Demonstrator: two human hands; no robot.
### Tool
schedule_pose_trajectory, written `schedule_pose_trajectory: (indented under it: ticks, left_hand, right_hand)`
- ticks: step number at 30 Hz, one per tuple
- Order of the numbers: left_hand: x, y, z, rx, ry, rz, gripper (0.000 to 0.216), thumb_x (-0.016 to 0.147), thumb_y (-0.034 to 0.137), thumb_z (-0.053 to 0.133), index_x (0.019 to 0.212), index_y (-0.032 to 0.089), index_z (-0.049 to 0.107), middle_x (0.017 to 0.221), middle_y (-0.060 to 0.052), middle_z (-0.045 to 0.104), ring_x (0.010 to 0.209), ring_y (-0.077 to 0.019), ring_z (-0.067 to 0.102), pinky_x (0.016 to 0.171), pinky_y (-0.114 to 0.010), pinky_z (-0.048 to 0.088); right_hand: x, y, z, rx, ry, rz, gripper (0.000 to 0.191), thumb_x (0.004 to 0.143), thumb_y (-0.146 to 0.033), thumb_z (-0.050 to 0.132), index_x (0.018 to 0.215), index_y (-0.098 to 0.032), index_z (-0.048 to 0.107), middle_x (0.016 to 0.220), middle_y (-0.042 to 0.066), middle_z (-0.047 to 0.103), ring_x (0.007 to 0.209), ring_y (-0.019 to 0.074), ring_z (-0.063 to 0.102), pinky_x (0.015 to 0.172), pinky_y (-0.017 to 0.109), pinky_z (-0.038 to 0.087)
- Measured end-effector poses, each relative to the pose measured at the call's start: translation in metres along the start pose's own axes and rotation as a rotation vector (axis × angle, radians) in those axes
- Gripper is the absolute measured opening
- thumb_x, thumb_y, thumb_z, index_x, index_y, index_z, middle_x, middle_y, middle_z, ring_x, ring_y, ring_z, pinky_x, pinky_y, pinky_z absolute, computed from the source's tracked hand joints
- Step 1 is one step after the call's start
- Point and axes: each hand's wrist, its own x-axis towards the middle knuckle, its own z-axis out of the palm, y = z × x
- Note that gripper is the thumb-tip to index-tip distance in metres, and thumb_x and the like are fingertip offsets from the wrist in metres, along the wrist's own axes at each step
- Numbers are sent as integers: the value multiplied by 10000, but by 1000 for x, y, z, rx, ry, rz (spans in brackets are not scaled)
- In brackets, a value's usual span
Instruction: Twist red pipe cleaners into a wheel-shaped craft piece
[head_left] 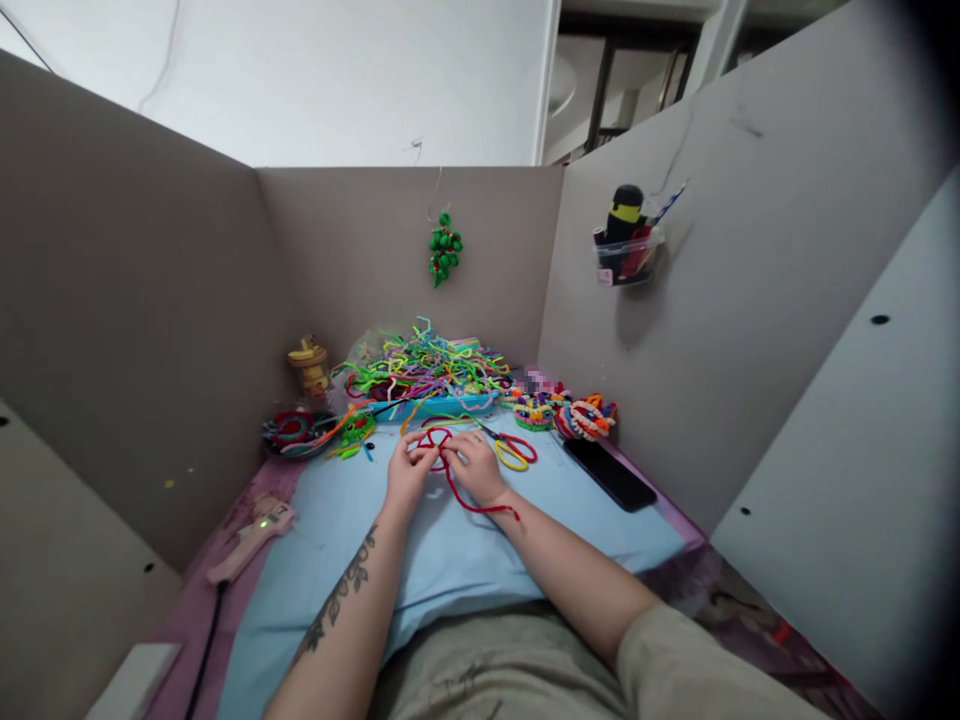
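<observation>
"Position of the red cord (474, 509)?"

"We have it bent into loops above the blue covering (330, 560), between our left hand (409, 462) and right hand (476, 465). Each hand is narrowed, pinching the cord."

"Failure modes?"

"Loops could spring open if we relax either pinch. The loose tail reaches our right wrist; turning that wrist could drag the shape askew."

"Surrounding hazards?"

"Scissors (501, 437) lie just beyond our right hand; a forward reach could knock them. Farther out, tangled strands (420, 365) overhang the blue tray (431, 406) and could snag if we pull one. At left, the pink tool (255, 540) shows a green light; we cannot tell whether it is hot."
</observation>
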Motion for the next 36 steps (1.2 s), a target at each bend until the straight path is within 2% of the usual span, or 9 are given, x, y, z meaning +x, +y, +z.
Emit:
schedule_pose_trajectory:
  ticks: [8, 15, 19, 23, 26, 29, 32, 34, 36]
  left_hand:
    - [2, -1, -3, 6, -29, -20, 517, 582, 328, 762, 1004, 158, 517, 620, 11, 653, 573, -121, 598, 609, -228, 417]
    - [0, -3, 0, 200, 19, 132, 373, 630, 307, 720, 943, 173, 567, 657, -16, 664, 592, -129, 593, 593, -229, 420]
    - [0, -7, 0, 238, 12, 139, 382, 644, 307, 707, 964, 171, 549, 658, -20, 667, 581, -131, 588, 576, -235, 421]
    - [2, -9, 0, 228, -9, 133, 411, 647, 315, 708, 989, 170, 534, 665, -19, 664, 590, -132, 590, 578, -234, 422]
    - [3, -8, -1, 181, 28, 106, 435, 634, 327, 724, 991, 167, 532, 649, -9, 658, 579, -123, 582, 587, -227, 414]
    - [6, -6, -5, 110, 117, 72, 456, 620, 343, 731, 988, 161, 532, 632, 3, 645, 568, -120, 578, 589, -228, 413]
    - [10, -8, -10, 53, 203, 46, 480, 602, 353, 737, 991, 159, 533, 637, 11, 639, 564, -118, 578, 570, -221, 405]
    - [12, -10, -13, 27, 230, 44, 477, 594, 355, 735, 983, 157, 545, 633, 16, 631, 561, -113, 573, 555, -212, 394]
    - [14, -11, -15, 9, 231, 44, 466, 591, 358, 731, 975, 151, 566, 633, 16, 625, 560, -108, 567, 542, -205, 384]
  right_hand:
    - [3, 17, 12, 68, -73, 25, 120, 787, -193, 556, 786, -215, 674, 791, 33, 686, 792, 173, 598, 780, 318, 420]
    - [2, 13, 12, 95, -49, 84, 123, 799, -183, 536, 734, -201, 638, 747, 23, 653, 777, 172, 553, 786, 307, 398]
    - [0, 10, 14, 48, -53, 128, 146, 805, -173, 515, 698, -197, 611, 746, 28, 601, 814, 185, 504, 780, 306, 383]
    - [2, 15, 15, 30, -96, 92, 166, 801, -139, 511, 680, -191, 614, 735, 26, 583, 806, 182, 494, 798, 319, 369]
    - [3, 23, 12, 38, -70, 86, 198, 769, -82, 502, 783, -192, 666, 832, 44, 597, 867, 188, 506, 832, 333, 375]
    - [0, 27, 8, 56, -47, 119, 332, 718, -33, 506, 949, -203, 675, 912, 59, 582, 921, 200, 508, 852, 349, 397]
    - [-4, 23, 5, 189, -183, 70, 351, 714, -56, 562, 1012, -216, 657, 908, 47, 598, 888, 185, 548, 824, 332, 438]
    - [-7, 18, 5, 274, -271, 13, 255, 745, -101, 587, 954, -220, 671, 860, 36, 628, 837, 173, 577, 795, 319, 457]
    - [-8, 14, 6, 291, -283, -23, 157, 783, -147, 588, 882, -223, 683, 812, 34, 654, 808, 173, 591, 790, 329, 461]
